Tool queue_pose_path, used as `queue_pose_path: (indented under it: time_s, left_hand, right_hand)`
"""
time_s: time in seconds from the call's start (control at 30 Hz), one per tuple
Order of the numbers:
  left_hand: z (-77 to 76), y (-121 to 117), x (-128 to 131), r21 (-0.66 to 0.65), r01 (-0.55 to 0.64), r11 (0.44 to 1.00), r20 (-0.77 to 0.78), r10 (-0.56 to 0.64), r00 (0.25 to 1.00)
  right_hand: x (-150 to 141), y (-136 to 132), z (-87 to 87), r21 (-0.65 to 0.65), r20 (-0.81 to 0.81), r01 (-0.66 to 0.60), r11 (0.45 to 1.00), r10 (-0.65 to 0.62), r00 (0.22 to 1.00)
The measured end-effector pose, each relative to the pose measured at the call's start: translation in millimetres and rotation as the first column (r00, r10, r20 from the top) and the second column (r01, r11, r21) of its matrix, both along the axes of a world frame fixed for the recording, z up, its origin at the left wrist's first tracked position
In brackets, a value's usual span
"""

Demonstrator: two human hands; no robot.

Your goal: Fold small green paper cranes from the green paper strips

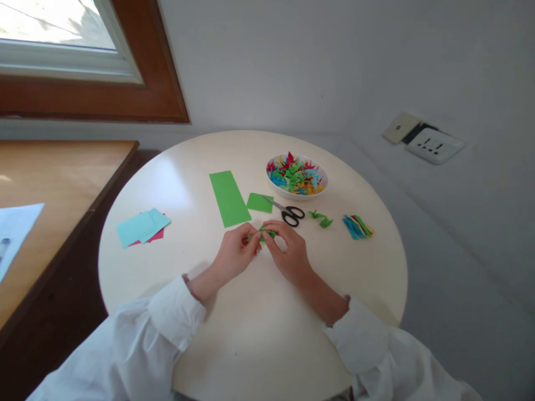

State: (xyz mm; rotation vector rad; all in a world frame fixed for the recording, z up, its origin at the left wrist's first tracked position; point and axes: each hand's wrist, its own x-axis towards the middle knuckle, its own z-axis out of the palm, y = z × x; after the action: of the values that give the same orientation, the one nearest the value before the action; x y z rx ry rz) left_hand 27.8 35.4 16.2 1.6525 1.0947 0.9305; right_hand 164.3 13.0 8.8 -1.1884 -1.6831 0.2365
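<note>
Between my fingertips is a small piece of folded green paper [267,233], partly hidden by the fingers. My left hand [237,248] pinches its left side, and my right hand [290,250] pinches the right side, close above the table. Just beyond the hands lie black-handled scissors [288,211], their blades resting over a green paper square [259,203]. A long green paper strip [229,199] lies farther left. To the right of the scissors are small folded green paper pieces [321,218].
A white bowl [297,196] full of colourful folded paper pieces stands at the back of the round white table [251,345]. Light blue and red paper sheets [144,227] lie left, a bundle of coloured strips [358,227] right. A wooden desk [62,167] stands at left.
</note>
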Motion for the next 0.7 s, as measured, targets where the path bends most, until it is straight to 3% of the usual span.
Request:
queue_pose_path:
  time_s: [0.17,0.47,0.6,0.7]
  left_hand:
    - [0.8,1.2,0.2,-0.008,-0.088,0.996,0.031,0.088,0.996]
    - [1.0,5.8,-2.9,0.135,-0.115,0.984,-0.029,0.12,0.992]
    - [4.2,7.9,-6.7,0.197,-0.028,0.98,0.095,0.009,0.995]
    - [5.9,8.5,-9.2,0.195,0.076,0.978,0.105,-0.098,0.99]
  right_hand:
    - [3.1,0.6,1.4,0.05,0.032,0.078,0.996,-0.08,0.996]
    - [7.3,0.0,1.5,-0.021,-0.057,0.029,0.999,-0.03,0.998]
    - [8.4,0.3,-0.6,-0.084,-0.151,-0.015,0.996,0.002,0.989]
    - [8.0,0.4,-1.1,-0.128,-0.213,-0.067,0.99,0.039,0.976]
